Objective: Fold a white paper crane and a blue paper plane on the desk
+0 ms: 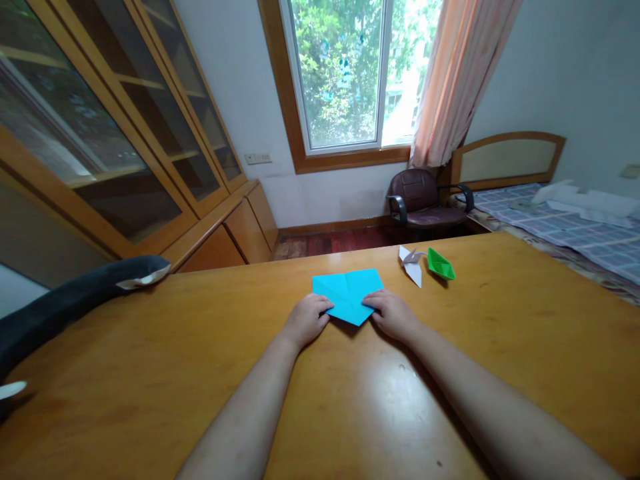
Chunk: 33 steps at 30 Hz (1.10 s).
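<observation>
A sheet of bright blue paper [349, 293] with crease lines is held just above the wooden table, its near edge coming to a point toward me. My left hand [309, 317] grips the near left edge, fingers on top and the thumb side hidden beneath. At the near right edge, my right hand [393, 313] pinches the paper in the same way. Beyond my right hand lie a white folded paper crane [411, 265] and a green paper boat [441, 264], close beside each other.
The wooden table [165, 373] spans the foreground. A dark curved object with a pale tip [85, 293] rests at its left edge. Past the far edge stand a maroon armchair [425, 200] and a bed [540, 213]; a glass-door cabinet [185, 167] is on the left.
</observation>
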### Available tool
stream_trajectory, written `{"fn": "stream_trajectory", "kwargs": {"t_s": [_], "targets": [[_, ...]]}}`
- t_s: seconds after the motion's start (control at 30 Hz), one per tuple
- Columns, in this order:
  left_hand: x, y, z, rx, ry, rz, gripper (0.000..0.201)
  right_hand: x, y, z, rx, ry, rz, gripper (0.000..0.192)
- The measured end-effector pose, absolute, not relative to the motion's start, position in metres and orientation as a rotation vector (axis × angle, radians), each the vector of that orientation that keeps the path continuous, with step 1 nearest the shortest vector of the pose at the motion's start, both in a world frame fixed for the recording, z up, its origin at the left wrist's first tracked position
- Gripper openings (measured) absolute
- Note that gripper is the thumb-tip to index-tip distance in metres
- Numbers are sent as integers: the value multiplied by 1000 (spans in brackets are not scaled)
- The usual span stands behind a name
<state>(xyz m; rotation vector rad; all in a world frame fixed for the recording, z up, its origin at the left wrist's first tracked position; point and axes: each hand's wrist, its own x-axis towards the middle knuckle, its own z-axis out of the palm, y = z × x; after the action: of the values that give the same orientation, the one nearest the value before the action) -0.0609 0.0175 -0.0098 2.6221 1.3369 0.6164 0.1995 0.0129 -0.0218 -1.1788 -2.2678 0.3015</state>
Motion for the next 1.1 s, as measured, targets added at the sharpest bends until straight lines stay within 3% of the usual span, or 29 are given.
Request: {"fn": "stream_trajectory", "kwargs": {"t_s": [1.1], "targets": [[-71,21,-7,2472,1414,648,19,212,20,-20,-1272,-2219,372,29]]}}
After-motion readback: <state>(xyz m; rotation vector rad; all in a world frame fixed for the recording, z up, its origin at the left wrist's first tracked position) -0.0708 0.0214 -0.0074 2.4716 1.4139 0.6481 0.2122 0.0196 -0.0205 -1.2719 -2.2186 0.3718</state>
